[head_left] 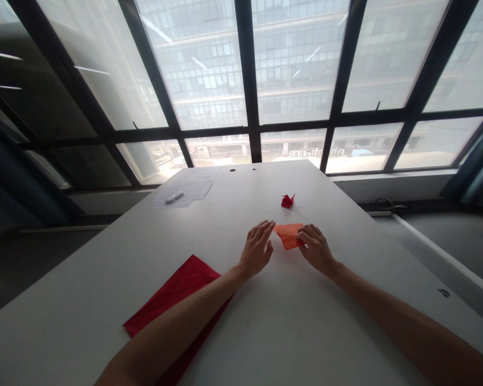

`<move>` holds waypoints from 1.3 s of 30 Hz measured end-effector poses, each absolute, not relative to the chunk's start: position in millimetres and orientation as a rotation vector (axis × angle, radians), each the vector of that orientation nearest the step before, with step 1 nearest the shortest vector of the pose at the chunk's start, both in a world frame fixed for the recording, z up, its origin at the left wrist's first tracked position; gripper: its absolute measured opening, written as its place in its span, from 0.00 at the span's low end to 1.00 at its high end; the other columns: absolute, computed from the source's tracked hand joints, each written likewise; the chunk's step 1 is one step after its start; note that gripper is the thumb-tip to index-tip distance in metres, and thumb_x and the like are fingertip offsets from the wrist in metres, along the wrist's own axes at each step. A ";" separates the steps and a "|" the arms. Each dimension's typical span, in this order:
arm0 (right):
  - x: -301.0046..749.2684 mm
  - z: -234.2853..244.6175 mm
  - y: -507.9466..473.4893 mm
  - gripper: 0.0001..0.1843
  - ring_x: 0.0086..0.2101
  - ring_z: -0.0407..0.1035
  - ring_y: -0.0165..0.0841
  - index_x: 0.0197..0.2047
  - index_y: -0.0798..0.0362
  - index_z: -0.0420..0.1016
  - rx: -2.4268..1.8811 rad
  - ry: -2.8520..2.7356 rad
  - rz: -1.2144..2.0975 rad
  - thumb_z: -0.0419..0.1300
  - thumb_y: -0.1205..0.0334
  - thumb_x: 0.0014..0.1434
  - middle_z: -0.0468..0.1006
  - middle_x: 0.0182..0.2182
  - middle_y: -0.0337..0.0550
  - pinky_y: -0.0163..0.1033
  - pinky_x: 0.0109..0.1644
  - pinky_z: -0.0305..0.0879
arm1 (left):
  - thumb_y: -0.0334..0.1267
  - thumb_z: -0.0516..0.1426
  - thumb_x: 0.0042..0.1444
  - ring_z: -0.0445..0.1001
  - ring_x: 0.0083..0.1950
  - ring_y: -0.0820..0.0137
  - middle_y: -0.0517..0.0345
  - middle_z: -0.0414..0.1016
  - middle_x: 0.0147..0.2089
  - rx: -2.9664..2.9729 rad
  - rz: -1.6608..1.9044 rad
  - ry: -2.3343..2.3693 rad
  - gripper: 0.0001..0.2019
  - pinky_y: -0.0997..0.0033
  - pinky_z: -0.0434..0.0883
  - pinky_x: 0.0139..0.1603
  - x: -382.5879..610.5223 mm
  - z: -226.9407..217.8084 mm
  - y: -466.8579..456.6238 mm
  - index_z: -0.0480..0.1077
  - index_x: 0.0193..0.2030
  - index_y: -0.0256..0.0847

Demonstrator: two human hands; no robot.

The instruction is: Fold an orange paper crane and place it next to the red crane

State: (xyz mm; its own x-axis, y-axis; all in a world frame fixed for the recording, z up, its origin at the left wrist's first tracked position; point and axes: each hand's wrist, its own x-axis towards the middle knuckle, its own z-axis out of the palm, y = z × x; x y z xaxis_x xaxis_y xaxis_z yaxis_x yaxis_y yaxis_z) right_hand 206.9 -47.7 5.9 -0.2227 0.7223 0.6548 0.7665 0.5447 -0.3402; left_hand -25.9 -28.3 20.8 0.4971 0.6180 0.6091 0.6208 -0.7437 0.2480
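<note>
An orange sheet of folded paper (288, 236) is between my two hands, a little above or on the white table. My right hand (314, 244) pinches its right edge with thumb and fingers. My left hand (258, 247) is at its left corner, fingers stretched out and thumb apart, the fingertips near or touching the paper. Beyond the orange paper stands a small red folded paper figure (287, 201) with pointed tips. A large red sheet of paper (177, 289) lies under my left forearm, which hides part of it.
White papers (197, 192) lie at the far left of the white table (241, 332), with a white marker-like object (174, 198) on them. Small dark round spots show near the far edge. A small dark mark (444, 292) is at the right. Tall windows rise behind.
</note>
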 end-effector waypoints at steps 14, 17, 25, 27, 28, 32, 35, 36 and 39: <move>209.3 2.2 -42.7 0.18 0.46 0.71 0.36 0.44 0.49 0.80 -1.134 -2.046 0.253 0.52 0.74 0.60 0.80 0.44 0.44 0.43 0.54 0.66 | 0.43 0.54 0.64 0.71 0.58 0.63 0.53 0.73 0.58 -3.265 -0.768 -1.036 0.13 0.63 0.64 0.64 -25.6 22.0 -29.9 0.72 0.52 0.43; 214.6 -3.0 -37.6 0.21 0.47 0.72 0.37 0.42 0.48 0.81 -1.110 -2.120 0.281 0.53 0.78 0.56 0.81 0.44 0.43 0.44 0.55 0.66 | 0.48 0.61 0.59 0.70 0.60 0.60 0.54 0.72 0.59 -3.241 -0.743 -1.055 0.21 0.58 0.60 0.68 -26.5 18.9 -28.8 0.68 0.57 0.45; 214.0 -5.3 -37.3 0.19 0.48 0.72 0.38 0.41 0.47 0.82 -1.142 -2.172 0.255 0.55 0.76 0.55 0.81 0.45 0.43 0.46 0.55 0.65 | 0.57 0.65 0.51 0.67 0.63 0.54 0.49 0.71 0.61 -3.152 -0.702 -1.129 0.34 0.56 0.62 0.64 -27.0 9.8 -23.1 0.65 0.61 0.46; 214.3 -5.4 -36.8 0.18 0.48 0.71 0.38 0.41 0.46 0.82 -1.168 -2.177 0.213 0.56 0.75 0.57 0.81 0.44 0.43 0.46 0.55 0.64 | 0.58 0.65 0.50 0.70 0.60 0.56 0.50 0.73 0.58 -3.145 -0.702 -1.133 0.32 0.57 0.65 0.61 -27.3 11.1 -22.9 0.68 0.58 0.45; 214.6 -5.4 -36.7 0.17 0.48 0.71 0.38 0.40 0.46 0.82 -1.194 -2.176 0.182 0.56 0.74 0.58 0.81 0.44 0.43 0.47 0.54 0.64 | 0.58 0.65 0.50 0.71 0.58 0.57 0.51 0.74 0.56 -3.144 -0.698 -1.122 0.29 0.58 0.65 0.60 -27.6 12.2 -23.2 0.70 0.55 0.45; 215.6 -4.3 -37.5 0.14 0.45 0.71 0.38 0.37 0.47 0.83 -1.272 -2.165 0.120 0.57 0.72 0.59 0.81 0.40 0.43 0.45 0.52 0.63 | 0.57 0.64 0.52 0.70 0.58 0.59 0.55 0.75 0.56 -3.134 -0.685 -1.040 0.21 0.59 0.63 0.61 -29.0 16.5 -26.1 0.74 0.47 0.47; 215.1 -2.7 -39.6 0.15 0.42 0.73 0.37 0.39 0.48 0.83 -1.263 -2.151 0.156 0.56 0.72 0.58 0.81 0.39 0.43 0.44 0.52 0.63 | 0.55 0.64 0.53 0.70 0.58 0.59 0.56 0.73 0.58 -3.124 -0.654 -1.023 0.20 0.58 0.62 0.61 -29.9 18.6 -29.2 0.74 0.49 0.48; 214.6 -2.3 -40.4 0.15 0.42 0.73 0.37 0.39 0.48 0.83 -1.263 -2.141 0.162 0.57 0.72 0.57 0.82 0.39 0.43 0.44 0.52 0.63 | 0.53 0.65 0.53 0.69 0.58 0.59 0.55 0.73 0.59 -3.125 -0.639 -1.015 0.20 0.58 0.62 0.61 -30.1 19.2 -30.2 0.74 0.50 0.49; 212.9 -1.7 -42.4 0.14 0.45 0.74 0.38 0.40 0.48 0.83 -1.251 -2.126 0.171 0.57 0.70 0.57 0.83 0.43 0.42 0.46 0.56 0.63 | 0.49 0.64 0.54 0.68 0.60 0.59 0.55 0.71 0.59 -3.130 -0.626 -0.982 0.20 0.58 0.61 0.62 -30.1 20.6 -32.3 0.73 0.53 0.51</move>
State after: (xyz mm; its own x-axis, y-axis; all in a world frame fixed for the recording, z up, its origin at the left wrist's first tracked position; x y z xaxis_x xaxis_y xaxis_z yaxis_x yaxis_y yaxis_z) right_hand 212.9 -42.4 -1.7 -0.3276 0.8192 0.4707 0.7332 0.5346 -0.4202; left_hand -30.1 -32.3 20.6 0.7594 0.5825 0.2900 0.5087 -0.8093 0.2935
